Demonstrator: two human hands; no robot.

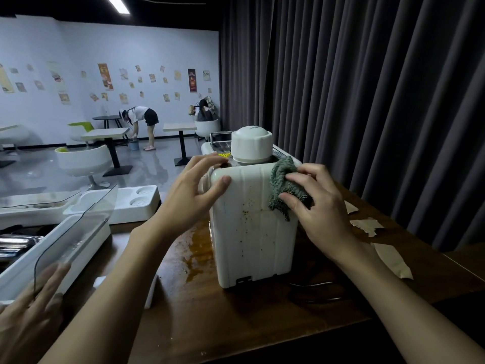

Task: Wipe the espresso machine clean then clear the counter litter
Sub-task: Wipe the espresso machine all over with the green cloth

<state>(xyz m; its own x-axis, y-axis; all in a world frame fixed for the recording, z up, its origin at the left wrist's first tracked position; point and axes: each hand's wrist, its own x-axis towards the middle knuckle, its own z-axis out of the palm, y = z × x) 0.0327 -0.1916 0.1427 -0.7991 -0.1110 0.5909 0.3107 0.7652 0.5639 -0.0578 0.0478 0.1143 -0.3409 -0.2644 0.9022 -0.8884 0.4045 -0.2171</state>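
A white espresso machine [249, 232] stands on the brown counter [199, 311], its ribbed back panel facing me and speckled with brown stains. My left hand [194, 190] rests on its upper left corner, thumb on the back panel and fingers over the top edge. My right hand [315, 203] presses a grey-green cloth [282, 185] against the upper right corner of the panel. Torn pieces of paper litter [366, 225] lie on the counter to the right of the machine, with a larger scrap [392, 260] nearer me.
A brown spill [195, 248] stains the counter left of the machine. White trays with a clear lid [76, 232] fill the left. Dark curtains [367, 101] hang behind. Another person's hand [31, 311] shows at the lower left. A person bends over far off in the seating area.
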